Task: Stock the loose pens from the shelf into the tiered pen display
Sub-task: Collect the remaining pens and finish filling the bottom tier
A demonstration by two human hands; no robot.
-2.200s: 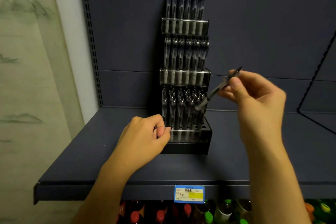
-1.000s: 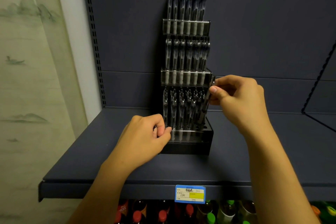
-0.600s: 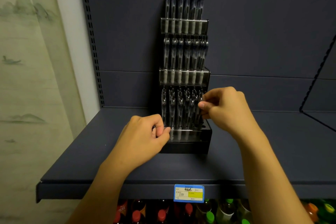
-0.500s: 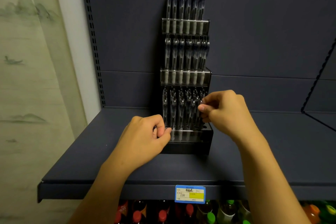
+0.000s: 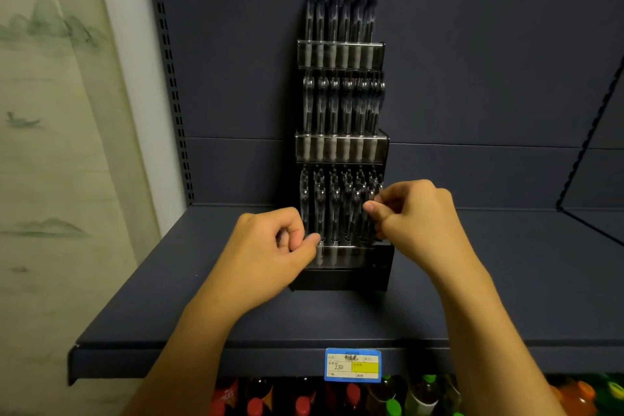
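Both hands are at the bottom tier of the tiered pen display [image 5: 341, 152], which stands on the shelf [image 5: 506, 280] against the back panel. Left hand [image 5: 270, 253]: fingers curled, thumb pressed to the display's front-left edge. Right hand [image 5: 412, 213]: a pen [image 5: 371, 213] is pinched upright at the tier's right end.

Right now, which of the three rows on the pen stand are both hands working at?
The bottom row: the right hand pinches a pen at its right end, the left hand steadies its left front.
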